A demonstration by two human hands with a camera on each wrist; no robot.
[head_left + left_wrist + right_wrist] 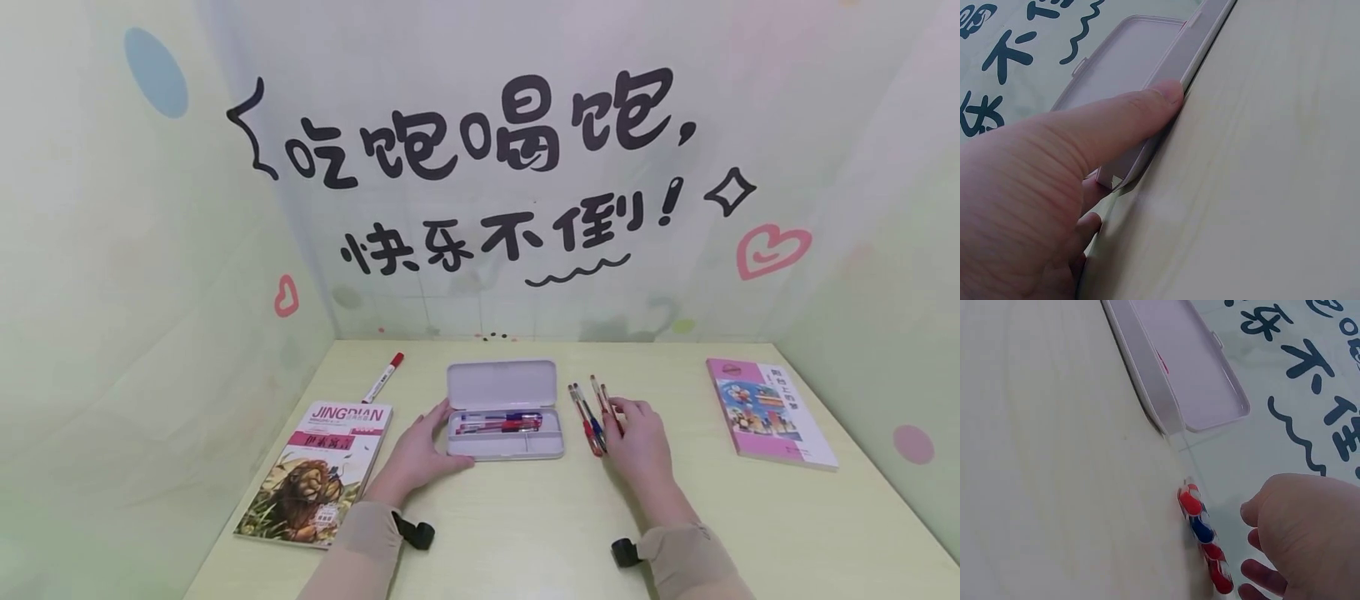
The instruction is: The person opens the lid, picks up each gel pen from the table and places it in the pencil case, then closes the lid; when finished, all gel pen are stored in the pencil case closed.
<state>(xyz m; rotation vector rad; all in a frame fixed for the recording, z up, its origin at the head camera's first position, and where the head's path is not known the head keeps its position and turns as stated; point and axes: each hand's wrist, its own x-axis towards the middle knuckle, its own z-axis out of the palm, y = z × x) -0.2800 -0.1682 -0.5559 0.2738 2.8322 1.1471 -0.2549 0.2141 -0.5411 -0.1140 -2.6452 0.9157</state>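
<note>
Pencil case point(510, 457) is the centrepiece, lid point(501, 385) thrown open behind its tray, with red and blue pens point(501, 427) lying lengthwise in the rear compartment! Round its left end comes the left hand point(420, 450), gripping it, thumb along the front wall and fingers at the side. Over to the right of the case, just beside it, sits the bunch of loose pens point(596, 427), red and blue ends side by side, and the right hand point(637, 442) is right there at the outermost ones, fingers bent and close together. Does it have a grip? I cannot tell; the head view puts fingertips against the pens, the wrist view shows a gap.

Now the danger! Those round barrels look ready to roll, so a pinch on only one or two could scatter the others away from the case. A bunch lifted crosswise might catch the case's rim and spill. And should that left thumb press too hard on the front wall, the case could tip or slide, jolting the pens inside.
</note>
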